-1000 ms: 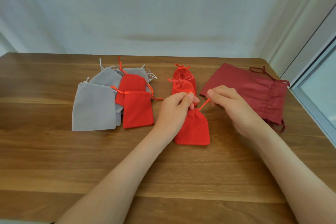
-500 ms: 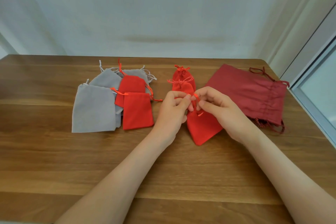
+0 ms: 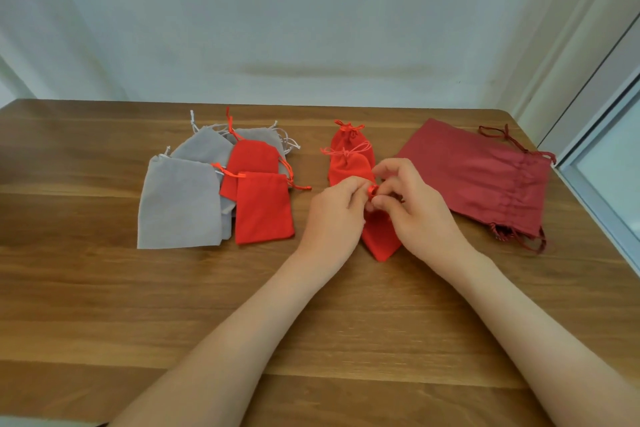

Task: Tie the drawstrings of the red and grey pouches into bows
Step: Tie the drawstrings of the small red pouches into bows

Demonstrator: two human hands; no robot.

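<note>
Wooden table (image 3: pixel 104 288). Red pouch (image 3: pixel 381 241): under the curled fingers, its corner pointing nearward, more covered than half a second ago. Drawstring (image 3: pixel 372 189): small loop pinched by left hand (image 3: pixel 332 215) and right hand (image 3: pixel 419 215), now touching, no longer pulled apart. Tied red pouches (image 3: pixel 349 166): just beyond the fingertips.

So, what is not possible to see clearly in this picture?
1. Head view: how far the drawstring of the held red pouch is tied; the left hand and right hand pinch it and cover the pouch mouth.
2. Head view: the number of grey pouches; they overlap, and red pouches lie on them.
3. Head view: whether anything lies under the dark red bag; the bag covers it.
</note>
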